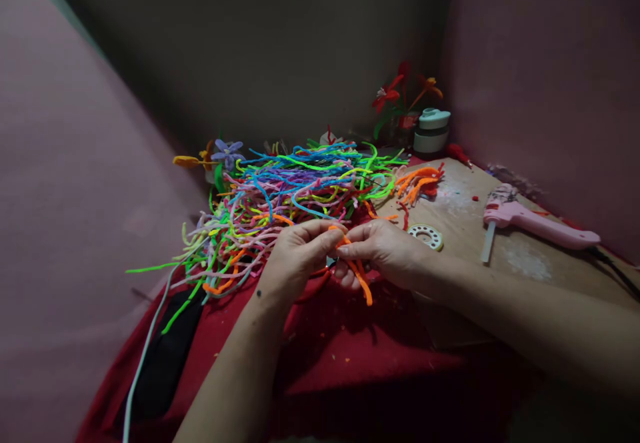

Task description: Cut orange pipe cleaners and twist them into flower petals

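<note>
An orange pipe cleaner (361, 275) is held between my two hands, above the red cloth, with its doubled end hanging down toward me. My left hand (301, 251) pinches its upper end between thumb and fingers. Close beside it, nearly touching, my right hand (383, 251) grips the same orange pipe cleaner with thumb and forefinger, its other fingers curled beneath. Just behind the hands lies a big tangled pile of pipe cleaners (300, 180) in blue, green, pink, purple and yellow.
A pink glue gun (543, 224) lies on brown board (470, 196) at right, near a round holed disc (427, 236) and orange pieces (419, 182). A lidded container (431, 131) and red flowers (387, 93) stand behind. A black flat object (163, 363) and white cable (145, 350) lie at left.
</note>
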`<state>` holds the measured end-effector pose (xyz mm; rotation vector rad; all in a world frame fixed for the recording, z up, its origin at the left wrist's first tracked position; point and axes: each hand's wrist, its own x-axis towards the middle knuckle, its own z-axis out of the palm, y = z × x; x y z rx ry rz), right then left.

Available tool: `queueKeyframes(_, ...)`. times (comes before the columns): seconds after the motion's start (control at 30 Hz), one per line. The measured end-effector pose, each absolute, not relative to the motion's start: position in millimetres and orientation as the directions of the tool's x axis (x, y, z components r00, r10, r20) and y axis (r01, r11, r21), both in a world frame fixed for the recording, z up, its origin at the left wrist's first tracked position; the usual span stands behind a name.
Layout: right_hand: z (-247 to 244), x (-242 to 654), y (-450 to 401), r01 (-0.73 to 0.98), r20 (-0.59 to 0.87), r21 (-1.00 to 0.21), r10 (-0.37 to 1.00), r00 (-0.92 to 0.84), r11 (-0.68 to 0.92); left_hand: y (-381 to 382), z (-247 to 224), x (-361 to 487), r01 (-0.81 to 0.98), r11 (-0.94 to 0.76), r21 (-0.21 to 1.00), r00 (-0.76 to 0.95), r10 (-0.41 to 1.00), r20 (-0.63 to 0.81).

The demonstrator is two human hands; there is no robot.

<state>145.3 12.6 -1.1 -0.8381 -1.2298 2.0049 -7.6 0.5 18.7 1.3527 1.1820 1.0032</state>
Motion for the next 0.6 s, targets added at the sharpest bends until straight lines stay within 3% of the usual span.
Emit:
queueKeyframes(0.2, -0.5, 139.6, 9.3, -0.106, -0.197, -0.946, 0.799, -0.568, -0.308, 3.4, 15.8, -0.4, -0.03, 0.05, 0.998, 0.008, 0.999, -0.049)
queueKeyframes(0.3, -3.6, 135.4, 5.4, 0.063, -0.143, -0.99, 0.861, -0.488, -0.128, 3.3, 13.3, 7.2, -0.121, 0.075, 0.99, -0.019, 0.997, -0.077)
queueKeyframes(0.43, -9.9, 133.9, 2.7, 0.179, 0.052, -0.974, 0.902, -0.428, 0.141, 3.1, 10.4, 10.7, -0.124, 0.105, 0.987, -0.025, 0.994, -0.109)
queueKeyframes(0.5, -11.6, 134.5, 3.2, 0.161, 0.079, -0.973, 0.897, -0.435, 0.164, 2.7, 11.1, 9.7, -0.08, 0.086, 0.993, -0.034, 0.995, -0.089)
queueKeyframes(0.6, -9.7, 136.0, 3.8, 0.103, 0.024, -0.992, 0.898, -0.44, 0.077, 2.0, 14.5, 6.3, -0.049, 0.067, 0.997, -0.009, 0.998, -0.067)
